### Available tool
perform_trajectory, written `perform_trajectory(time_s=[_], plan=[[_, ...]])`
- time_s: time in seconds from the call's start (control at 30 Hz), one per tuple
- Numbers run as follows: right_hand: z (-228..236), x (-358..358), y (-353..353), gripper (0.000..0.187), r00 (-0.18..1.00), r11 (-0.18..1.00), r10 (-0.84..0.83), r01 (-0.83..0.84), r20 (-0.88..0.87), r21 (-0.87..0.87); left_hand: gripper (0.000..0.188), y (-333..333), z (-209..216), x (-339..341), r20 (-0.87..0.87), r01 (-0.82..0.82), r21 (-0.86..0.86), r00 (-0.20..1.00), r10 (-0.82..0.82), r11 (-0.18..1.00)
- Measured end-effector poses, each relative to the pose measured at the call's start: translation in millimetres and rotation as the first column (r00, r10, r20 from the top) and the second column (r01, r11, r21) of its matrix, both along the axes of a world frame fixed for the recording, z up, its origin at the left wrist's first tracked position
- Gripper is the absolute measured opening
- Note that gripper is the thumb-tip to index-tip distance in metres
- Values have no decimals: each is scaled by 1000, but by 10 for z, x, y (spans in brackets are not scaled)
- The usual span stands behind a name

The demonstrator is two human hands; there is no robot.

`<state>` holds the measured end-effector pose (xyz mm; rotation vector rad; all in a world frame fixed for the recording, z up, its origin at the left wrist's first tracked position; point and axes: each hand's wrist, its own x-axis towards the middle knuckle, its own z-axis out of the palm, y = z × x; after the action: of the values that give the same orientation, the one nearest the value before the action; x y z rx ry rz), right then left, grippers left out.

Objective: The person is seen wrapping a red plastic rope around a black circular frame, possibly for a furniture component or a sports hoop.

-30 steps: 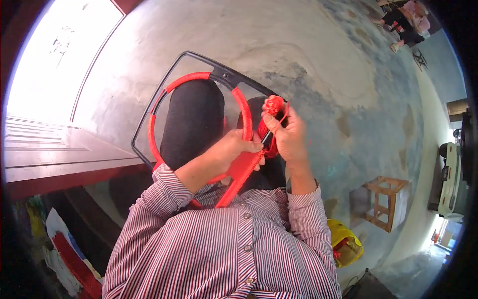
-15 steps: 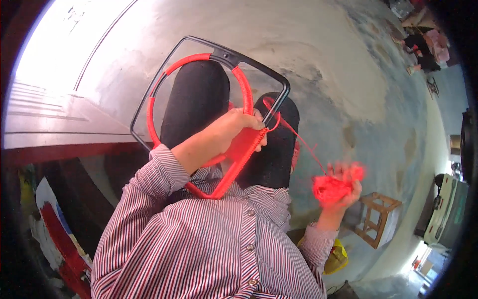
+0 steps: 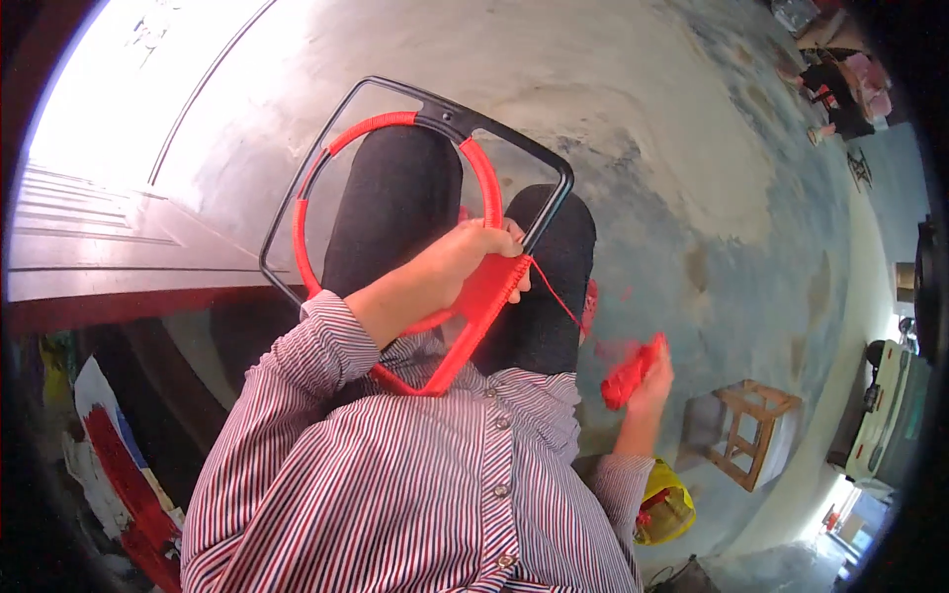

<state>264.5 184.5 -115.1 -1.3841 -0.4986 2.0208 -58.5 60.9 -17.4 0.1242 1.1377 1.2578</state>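
Note:
Across my lap lies a black metal frame (image 3: 519, 136), with an angular outer bar and a ring inside it. Red cord (image 3: 482, 180) is wound tightly over much of the ring and along a straight lower side. My left hand (image 3: 484, 249) is closed round the frame at its right, where the wound coils end. A loose red strand (image 3: 556, 290) leaves the last coils there and runs down to the right. Out to the right, my right hand (image 3: 654, 378) grips a bundle of red cord (image 3: 625, 381), partly blurred by motion.
On the grey floor (image 3: 652, 227) at right stands a small wooden stool (image 3: 756, 435). Close to my right forearm is a yellow container (image 3: 667, 506) with something red in it. A person (image 3: 840, 94) sits at the far upper right. White panelling (image 3: 109, 227) is at left.
My right hand has shifted slightly left and turned, with its fingers now wrapped round the cord bundle. The strand's loop by the frame has become smaller. My left hand stays in place.

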Motion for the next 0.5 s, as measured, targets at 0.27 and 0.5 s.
perform_trajectory(time_s=[0.27,0.5], plan=[[1021,-1429,242,36,852,624,499,-480,159,617,51,-126,-331,53,-249,-188,272,934,258,944],[1065,-2043,82,31,490,-375,50,-799,870,471,83,-93,-54,194,-216,-217,488,909,358,845]])
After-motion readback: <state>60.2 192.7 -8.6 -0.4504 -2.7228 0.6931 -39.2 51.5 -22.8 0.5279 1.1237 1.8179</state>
